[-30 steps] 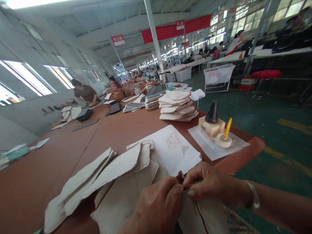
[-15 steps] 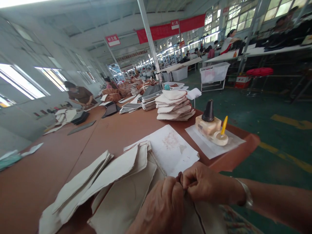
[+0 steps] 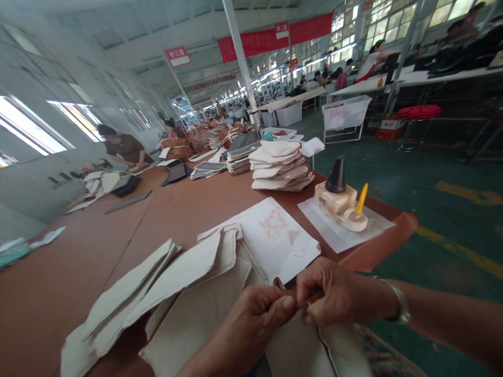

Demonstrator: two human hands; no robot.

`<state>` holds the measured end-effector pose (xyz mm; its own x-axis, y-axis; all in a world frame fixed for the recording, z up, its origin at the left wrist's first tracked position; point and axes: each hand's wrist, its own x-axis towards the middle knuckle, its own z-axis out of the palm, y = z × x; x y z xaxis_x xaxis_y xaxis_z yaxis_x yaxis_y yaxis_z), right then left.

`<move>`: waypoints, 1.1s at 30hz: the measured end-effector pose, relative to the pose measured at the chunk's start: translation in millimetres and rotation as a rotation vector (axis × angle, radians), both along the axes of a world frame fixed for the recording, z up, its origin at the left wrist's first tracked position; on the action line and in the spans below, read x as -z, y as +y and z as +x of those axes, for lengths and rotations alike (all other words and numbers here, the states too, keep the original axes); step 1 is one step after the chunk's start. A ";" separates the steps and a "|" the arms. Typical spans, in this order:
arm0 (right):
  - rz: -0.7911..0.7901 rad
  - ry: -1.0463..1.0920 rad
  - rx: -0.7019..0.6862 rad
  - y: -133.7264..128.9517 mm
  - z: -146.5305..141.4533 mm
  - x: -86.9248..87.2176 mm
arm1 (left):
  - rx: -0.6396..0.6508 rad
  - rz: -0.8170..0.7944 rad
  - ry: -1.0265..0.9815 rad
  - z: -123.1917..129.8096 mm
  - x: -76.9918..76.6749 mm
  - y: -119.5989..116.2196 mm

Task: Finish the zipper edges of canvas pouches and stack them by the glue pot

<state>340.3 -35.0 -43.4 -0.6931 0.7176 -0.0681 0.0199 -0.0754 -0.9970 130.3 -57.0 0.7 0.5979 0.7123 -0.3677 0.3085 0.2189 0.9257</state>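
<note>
Low in the view, my left hand (image 3: 257, 317) and my right hand (image 3: 334, 293) meet at the upper edge of a cream fabric piece (image 3: 302, 345) with a dark brown seam. Both are closed, pinching that edge between fingers and thumbs. A small brown tip (image 3: 278, 283) sticks up beside my left fingers. The fabric hangs below my hands, partly hidden by them. Left of it, several cream pieces (image 3: 188, 267) lie overlapped on the brown table (image 3: 157, 212). Just beyond my hands is a white sheet (image 3: 271, 230) with brown smudges.
At the table's right corner, a block with a black cone (image 3: 337, 175) and a dish with a yellow-handled tool (image 3: 362, 199) sit on paper. A stack of cream pieces (image 3: 279, 167) stands farther back. Another person (image 3: 126, 146) works at the far left.
My left hand has turned, so its thumb now shows against the fabric edge. My right hand remains pinched beside it. The view has shifted slightly.
</note>
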 end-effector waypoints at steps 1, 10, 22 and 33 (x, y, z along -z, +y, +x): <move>-0.043 0.020 -0.044 1.5 1.6 1.0 | 0.016 -0.019 -0.008 -0.5 0.1 0.3; -0.052 0.082 -0.200 12.2 5.1 4.1 | -0.010 0.087 0.070 2.4 -4.9 2.3; 0.528 -0.013 -0.037 6.1 -1.6 12.6 | -0.038 0.043 0.022 1.2 11.7 6.7; 0.130 0.036 -0.217 20.3 17.8 -8.9 | 0.041 0.167 0.044 -1.4 -3.6 9.4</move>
